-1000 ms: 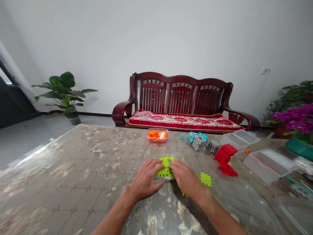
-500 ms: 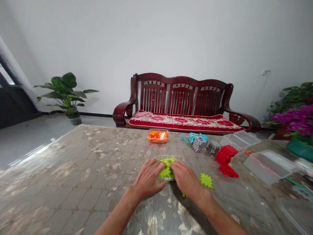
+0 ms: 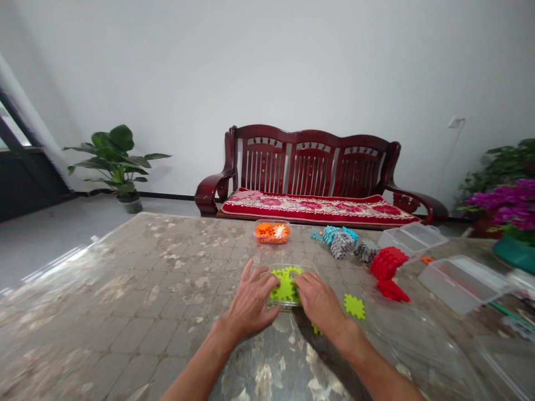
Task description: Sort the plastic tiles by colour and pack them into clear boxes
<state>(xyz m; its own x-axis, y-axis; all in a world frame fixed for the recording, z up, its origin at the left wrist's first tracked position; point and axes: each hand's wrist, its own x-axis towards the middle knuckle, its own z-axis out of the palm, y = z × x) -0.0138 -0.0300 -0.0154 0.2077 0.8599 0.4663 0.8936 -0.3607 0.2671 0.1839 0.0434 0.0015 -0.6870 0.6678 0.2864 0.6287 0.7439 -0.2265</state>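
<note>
On a glass-topped table [image 3: 125, 278], the left hand [image 3: 251, 301] and right hand [image 3: 320, 303] rest on opposite sides of a clear plastic tub [image 3: 281, 304] holding green puzzle pieces [image 3: 286, 287], fingers over its edges; whether they grip it, I cannot tell. A loose green piece [image 3: 354, 306] lies just beyond the right hand, near a heap of red pieces [image 3: 388, 264].

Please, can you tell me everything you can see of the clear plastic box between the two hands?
The clear plastic box is shallow, see-through and round-cornered, and sits on the table. Lime-green toothed pieces lie in it, heaped above its rim. The left hand and right hand cover its two sides. No lid shows.
</note>
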